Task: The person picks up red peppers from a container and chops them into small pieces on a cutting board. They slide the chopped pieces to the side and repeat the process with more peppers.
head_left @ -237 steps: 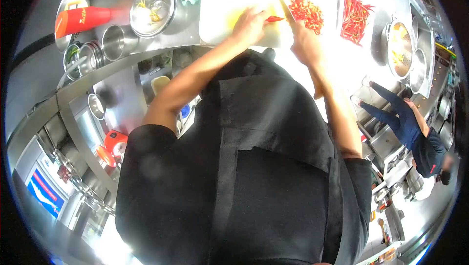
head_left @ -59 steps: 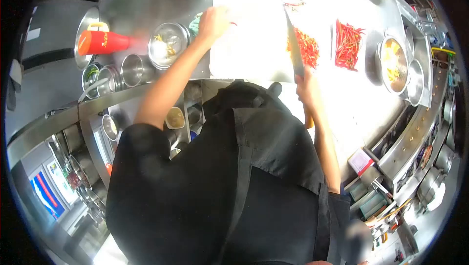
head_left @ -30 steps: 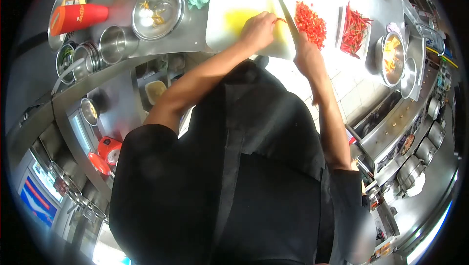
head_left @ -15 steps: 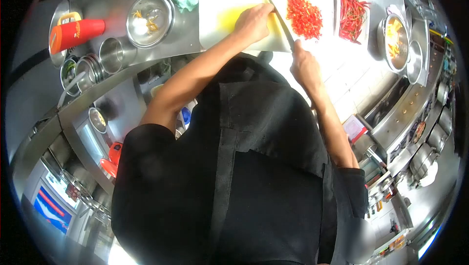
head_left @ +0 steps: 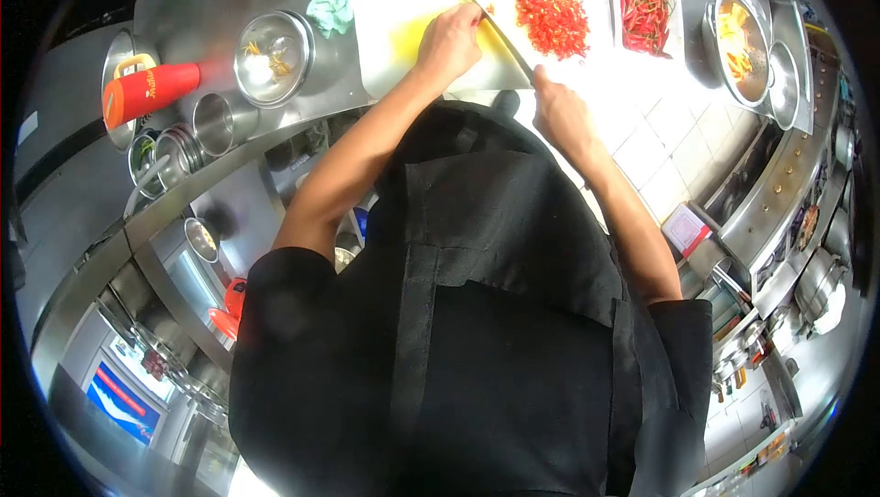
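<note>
My right hand (head_left: 561, 112) is wrapped round the handle of a knife (head_left: 500, 34), whose blade slants up and left over the white cutting board (head_left: 376, 57). On the left side of the blade, my left hand (head_left: 451, 43) has its fingers curled down near the edge, with a bit of red showing at the fingertips. What those fingers hold is too small to make out. A pile of chopped red chilies (head_left: 552, 16) lies to the right of the blade. Whole red chilies (head_left: 645, 6) fill a white tray beyond that pile.
Left of the board are a green cloth (head_left: 331, 6), a steel bowl with scraps (head_left: 273, 59), a red bottle (head_left: 151, 93) and steel containers (head_left: 214, 124). At the right stands a bowl of yellow and orange pieces (head_left: 736, 43). A person's foot or dark object is partly visible below the board.
The whole view has shifted, so the board and chilies appear farther up and left. Both hands keep their places at the knife, and a small red piece now shows beside the blade.
</note>
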`<state>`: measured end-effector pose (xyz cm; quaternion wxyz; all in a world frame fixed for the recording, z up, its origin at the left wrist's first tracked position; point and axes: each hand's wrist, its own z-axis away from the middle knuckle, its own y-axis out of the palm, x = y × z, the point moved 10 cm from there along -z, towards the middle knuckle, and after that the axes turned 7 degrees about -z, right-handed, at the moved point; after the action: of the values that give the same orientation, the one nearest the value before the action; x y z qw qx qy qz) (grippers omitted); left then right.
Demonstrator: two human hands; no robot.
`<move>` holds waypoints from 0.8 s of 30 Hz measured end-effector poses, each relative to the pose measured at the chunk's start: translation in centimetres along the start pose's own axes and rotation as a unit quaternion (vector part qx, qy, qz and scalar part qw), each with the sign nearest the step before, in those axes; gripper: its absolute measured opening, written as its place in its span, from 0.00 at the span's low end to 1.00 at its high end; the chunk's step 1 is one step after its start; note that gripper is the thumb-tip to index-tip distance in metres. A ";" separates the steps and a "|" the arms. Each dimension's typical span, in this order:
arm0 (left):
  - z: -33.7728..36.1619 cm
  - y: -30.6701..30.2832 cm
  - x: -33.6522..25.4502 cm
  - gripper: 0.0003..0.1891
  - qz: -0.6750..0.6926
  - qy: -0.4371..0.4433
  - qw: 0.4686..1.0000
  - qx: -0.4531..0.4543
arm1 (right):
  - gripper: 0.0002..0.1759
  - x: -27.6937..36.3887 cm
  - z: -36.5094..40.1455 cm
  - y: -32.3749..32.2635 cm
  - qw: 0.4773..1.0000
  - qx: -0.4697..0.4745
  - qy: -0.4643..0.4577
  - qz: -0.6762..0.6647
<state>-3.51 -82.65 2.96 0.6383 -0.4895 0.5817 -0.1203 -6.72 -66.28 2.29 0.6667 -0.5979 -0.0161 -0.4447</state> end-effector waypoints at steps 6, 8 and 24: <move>1.0 0.1 0.9 0.04 0.013 -0.027 0.999 -0.032 | 0.16 0.1 1.4 0.1 0.997 0.049 0.023 0.049; 0.7 -0.4 0.9 0.04 -0.001 -0.023 0.998 -0.055 | 0.09 0.6 0.0 0.4 0.999 0.011 -0.020 0.039; 2.4 -0.5 0.6 0.04 0.007 0.014 0.997 -0.072 | 0.17 0.2 1.5 0.1 0.996 0.072 0.013 0.046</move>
<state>-1.11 -82.19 2.56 0.5940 -0.5288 0.6009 -0.0800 -5.78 -65.20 2.80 0.7279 -0.5424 -0.0123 -0.4193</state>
